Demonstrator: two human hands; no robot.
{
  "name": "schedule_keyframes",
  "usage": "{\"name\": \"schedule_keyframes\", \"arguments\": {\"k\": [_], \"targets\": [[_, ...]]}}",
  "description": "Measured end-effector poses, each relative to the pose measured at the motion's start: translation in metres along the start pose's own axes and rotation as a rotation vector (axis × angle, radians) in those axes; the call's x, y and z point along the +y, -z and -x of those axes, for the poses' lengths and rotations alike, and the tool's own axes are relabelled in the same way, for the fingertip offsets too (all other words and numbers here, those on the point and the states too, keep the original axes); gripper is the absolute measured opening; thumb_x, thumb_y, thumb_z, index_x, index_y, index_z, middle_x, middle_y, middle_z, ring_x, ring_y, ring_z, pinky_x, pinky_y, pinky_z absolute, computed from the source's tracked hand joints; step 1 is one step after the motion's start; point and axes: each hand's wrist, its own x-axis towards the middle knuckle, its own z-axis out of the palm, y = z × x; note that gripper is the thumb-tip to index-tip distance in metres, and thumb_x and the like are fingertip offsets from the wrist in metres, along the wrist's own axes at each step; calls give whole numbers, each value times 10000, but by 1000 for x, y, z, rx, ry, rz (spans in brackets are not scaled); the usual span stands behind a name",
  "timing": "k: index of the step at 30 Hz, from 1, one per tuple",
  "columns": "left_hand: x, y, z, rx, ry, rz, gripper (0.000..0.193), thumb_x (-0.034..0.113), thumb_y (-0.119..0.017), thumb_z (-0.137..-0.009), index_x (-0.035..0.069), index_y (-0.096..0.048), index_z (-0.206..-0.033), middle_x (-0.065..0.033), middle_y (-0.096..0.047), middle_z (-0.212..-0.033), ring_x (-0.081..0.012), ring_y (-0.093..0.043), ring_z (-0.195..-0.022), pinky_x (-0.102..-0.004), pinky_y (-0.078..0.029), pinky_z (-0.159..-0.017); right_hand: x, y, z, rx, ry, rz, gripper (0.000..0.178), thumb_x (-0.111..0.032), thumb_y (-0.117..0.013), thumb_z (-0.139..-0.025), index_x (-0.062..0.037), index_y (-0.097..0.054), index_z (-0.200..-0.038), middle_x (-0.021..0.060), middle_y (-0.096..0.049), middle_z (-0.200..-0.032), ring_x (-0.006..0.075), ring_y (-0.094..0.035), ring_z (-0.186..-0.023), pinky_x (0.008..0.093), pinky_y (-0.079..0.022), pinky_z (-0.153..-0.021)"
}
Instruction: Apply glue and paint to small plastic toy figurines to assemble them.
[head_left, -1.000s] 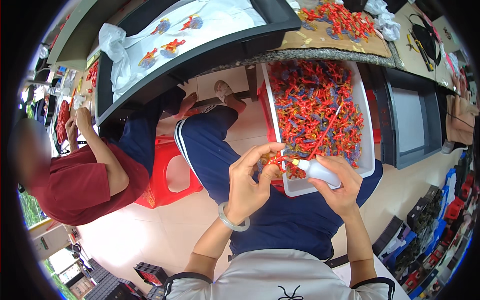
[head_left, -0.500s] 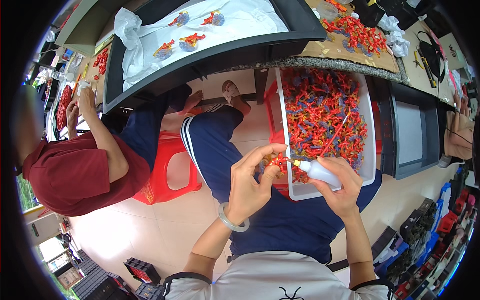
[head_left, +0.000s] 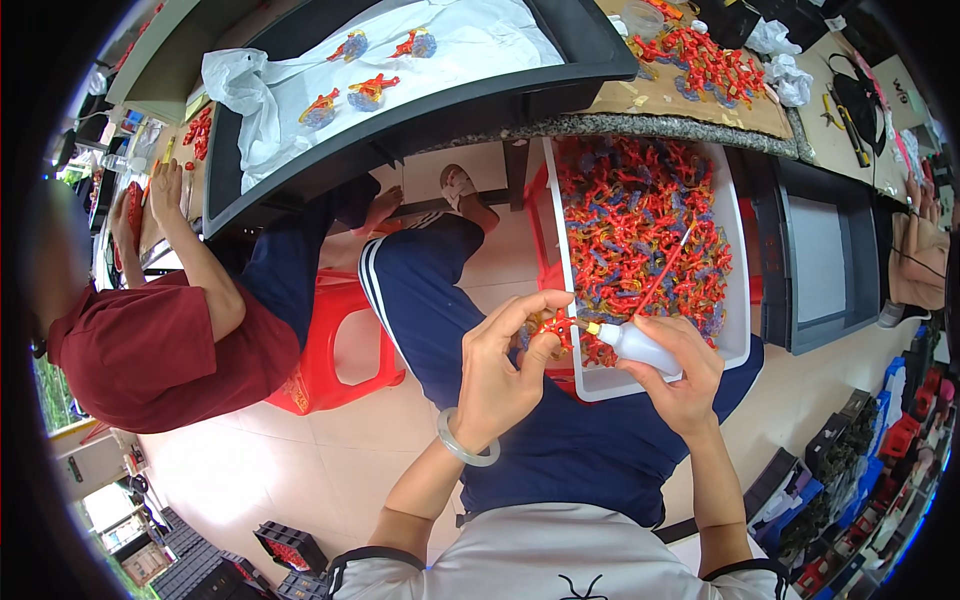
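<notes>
Between the thumb and fingers of my left hand (head_left: 507, 362) is a small red figurine (head_left: 556, 328) with yellow parts, partly hidden by the fingers. My right hand (head_left: 686, 372) grips a white squeeze bottle (head_left: 643, 347) lying nearly level. Its yellow-based nozzle points left, its tip at or very near the figurine; whether they touch I cannot tell. Just beyond both hands, a white tray (head_left: 741, 290) full of red, yellow and blue figurines rests by my lap. A thin red stick with a pale end (head_left: 667, 268) lies on the heap.
A black tray (head_left: 440, 113) lined with white paper holds several figurines on the bench. More red pieces (head_left: 700, 62) are piled at the back right. A dark grey crate (head_left: 833, 262) stands right of the white tray. At left, a person in maroon (head_left: 165, 335) sits near a red stool (head_left: 345, 350).
My hands, the figurine and the bottle hold almost the same pose. The view has shifted slightly. At left, the other person's hands have moved and now look flatter and more spread.
</notes>
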Motion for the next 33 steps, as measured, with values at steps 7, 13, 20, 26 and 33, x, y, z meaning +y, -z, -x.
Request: {"name": "schedule_keyframes", "arguments": {"k": [7, 13, 20, 26, 33], "targets": [[-1, -1, 0, 0, -15, -19, 345, -81, -605, -778, 28, -625, -1105, -105, -643, -904, -156, -636, -782, -236, -468, -609, 1, 0, 1, 4, 1, -2, 447, -59, -813, -653, 23, -646, -1060, 165, -670, -955, 284, -645, -828, 343, -498, -717], [-1, 0, 0, -2, -3, -25, 350, -83, -606, -774, 30, -626, -1105, -106, -643, -904, -154, -635, -773, -236, -469, -609, 0, 0, 0, -1, 6, 3, 452, -57, -813, -651, 22, -647, -1064, 162, -670, -942, 283, -642, -812, 345, -498, -714], [0, -1, 0, -3, 6, -10, 352, -88, -598, -777, 28, -627, -1107, -105, -643, -911, -146, -642, -763, -230, -467, -596, -1, 1, -1, -2, 14, 5, 457, -55, -814, -647, 22, -647, -1065, 163, -668, -936, 286, -639, -798, 345, -494, -695], [2, 1, 1, 5, -15, -31, 347, -83, -602, -781, 29, -626, -1108, -101, -648, -925, -146, -647, -771, -229, -463, -583, -1, -1, 0, 6, 11, -2, 458, -53, -816, -641, 19, -648, -1061, 161, -667, -928, 289, -636, -787, 346, -493, -692], [5, 1, 0, 31, -39, -91, 329, -66, -615, -794, 42, -614, -1105, -95, -646, -910, -141, -610, -683, -230, -427, -532, 1, -5, 1, 8, -4, 1, 432, -71, -817, -643, 21, -654, -1032, 163, -673, -949, 278, -646, -841, 342, -489, -725]]}}
